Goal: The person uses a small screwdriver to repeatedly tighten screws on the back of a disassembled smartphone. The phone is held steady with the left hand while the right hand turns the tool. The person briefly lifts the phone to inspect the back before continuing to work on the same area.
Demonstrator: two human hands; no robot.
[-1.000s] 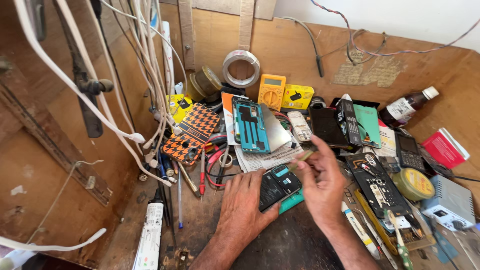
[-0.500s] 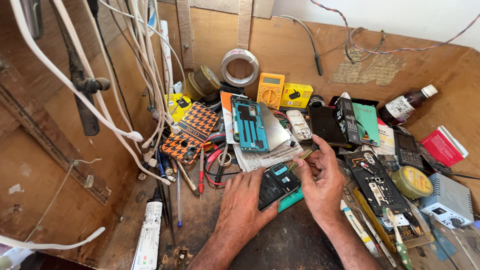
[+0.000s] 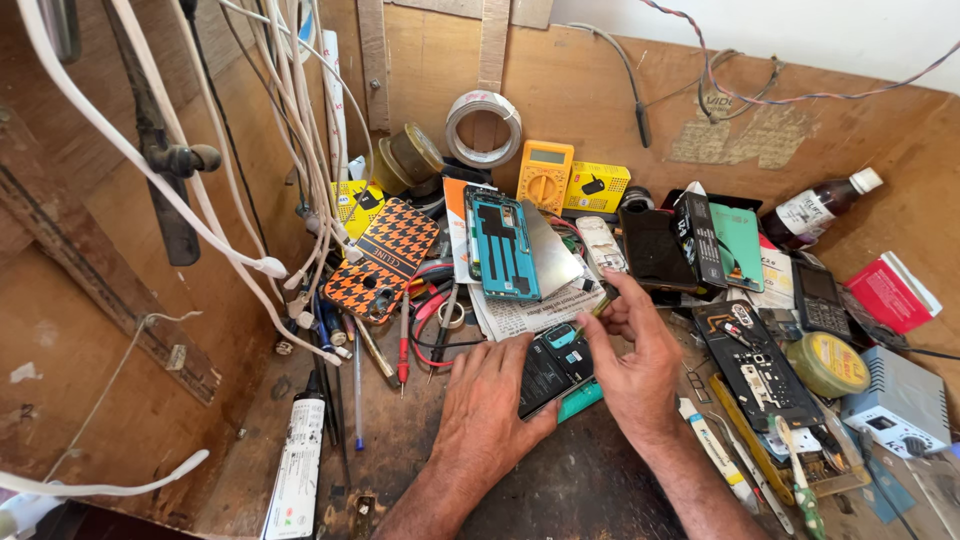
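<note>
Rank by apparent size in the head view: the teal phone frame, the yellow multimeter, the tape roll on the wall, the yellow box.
1. teal phone frame, clearly largest.
2. tape roll and yellow multimeter: look about alike, so unranked.
3. yellow box, smallest.
All lie at a similar depth.
</note>
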